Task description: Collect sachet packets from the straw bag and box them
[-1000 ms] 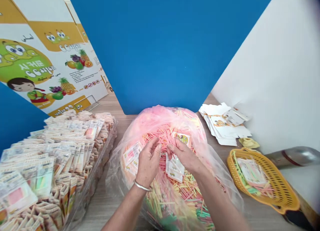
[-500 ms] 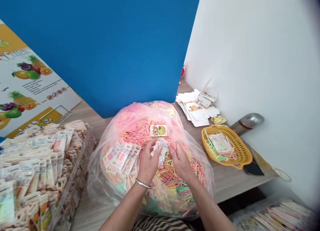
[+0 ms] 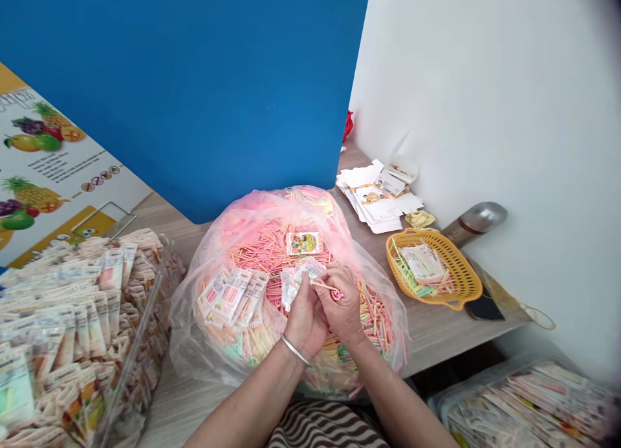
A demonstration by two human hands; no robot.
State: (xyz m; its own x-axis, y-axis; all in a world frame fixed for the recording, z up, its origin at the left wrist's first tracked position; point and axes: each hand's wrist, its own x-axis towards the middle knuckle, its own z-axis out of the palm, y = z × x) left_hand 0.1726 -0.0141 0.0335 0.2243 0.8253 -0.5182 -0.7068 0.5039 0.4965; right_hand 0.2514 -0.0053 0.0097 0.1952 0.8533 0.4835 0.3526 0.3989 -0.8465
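My right hand (image 3: 343,306) is closed round a small bunch of thin pink sticks (image 3: 336,295), with their ends facing me. One stick points left toward my left thumb. My left hand (image 3: 306,319), with a silver bangle at the wrist, is cupped against the right one; its fingers curl inward and what they hold is hidden. Both hands are over a large clear plastic bag (image 3: 194,344) full of pink, yellow and green sticks. Just beyond my fingertips lie clear printed sachets (image 3: 291,283). A sachet with a fruit print (image 3: 305,243) lies farther back, and several filled sachets (image 3: 235,296) overlap at the left.
At left stands a clear bin (image 3: 140,344) packed with sachets. Right of the bag are a yellow basket (image 3: 473,286), a steel flask (image 3: 478,222), a dark phone-like slab (image 3: 485,306) and flat white cartons (image 3: 373,196). A blue panel (image 3: 218,99) rises behind. Another sachet bag (image 3: 528,403) sits lower right.
My hands, apart before, have come together. Pink sticks now show in my right hand. The clear sachets under my fingers now lie beyond them. The view has shifted slightly.
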